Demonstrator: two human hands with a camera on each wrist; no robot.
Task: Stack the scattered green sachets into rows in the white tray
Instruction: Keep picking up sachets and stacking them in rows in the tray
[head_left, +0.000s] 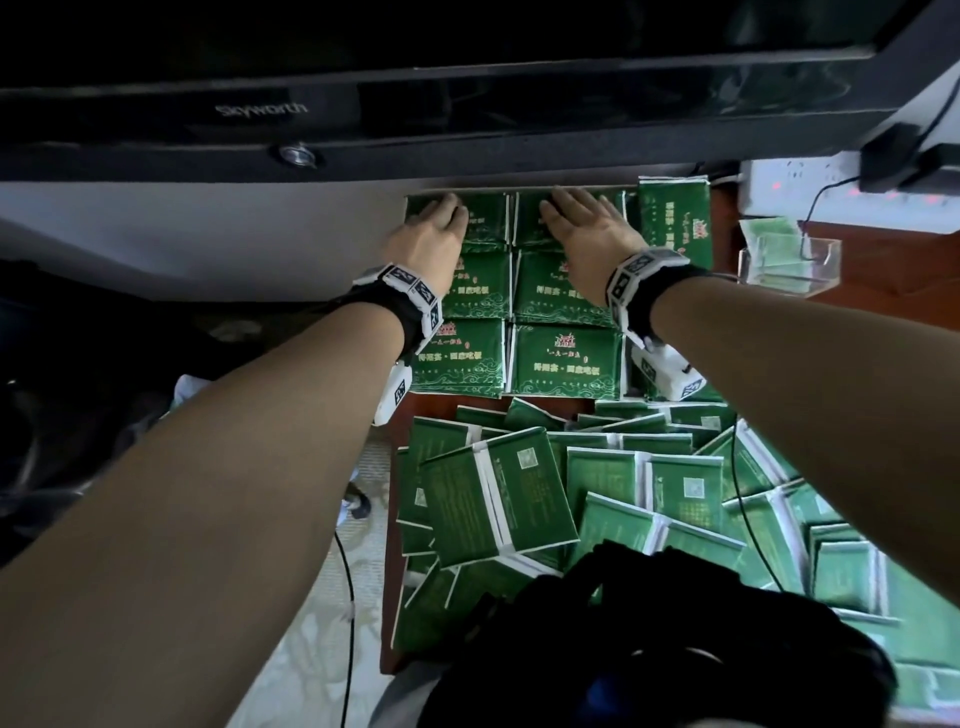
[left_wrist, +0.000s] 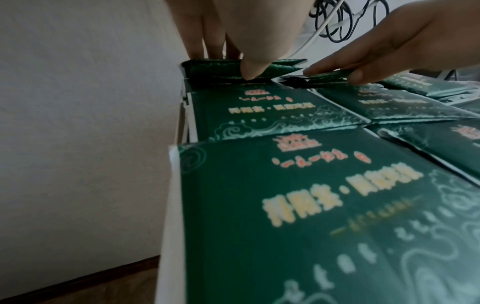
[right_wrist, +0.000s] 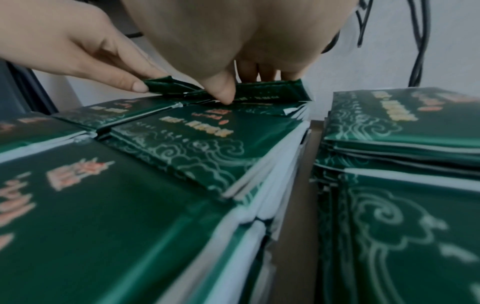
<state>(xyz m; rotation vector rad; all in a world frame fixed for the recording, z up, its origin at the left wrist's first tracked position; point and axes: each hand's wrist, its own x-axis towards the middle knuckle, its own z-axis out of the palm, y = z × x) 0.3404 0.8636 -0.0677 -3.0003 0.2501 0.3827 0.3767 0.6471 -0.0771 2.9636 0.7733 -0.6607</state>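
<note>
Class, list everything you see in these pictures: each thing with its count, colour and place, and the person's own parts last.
stacked sachets: six stacks, green, in two columns inside the tray
white tray: one, white, under the stacks; only its left wall shows
side stack: one, green, right of the tray
loose sachets: too many to count, green, heaped on the near table
television: one, black, above the tray
clear holder: one, transparent, far right
power strip: one, white, top right
left hand: on the far-left stack, gripping its top sachet
right hand: on the far-right stack, gripping its top sachet
</note>
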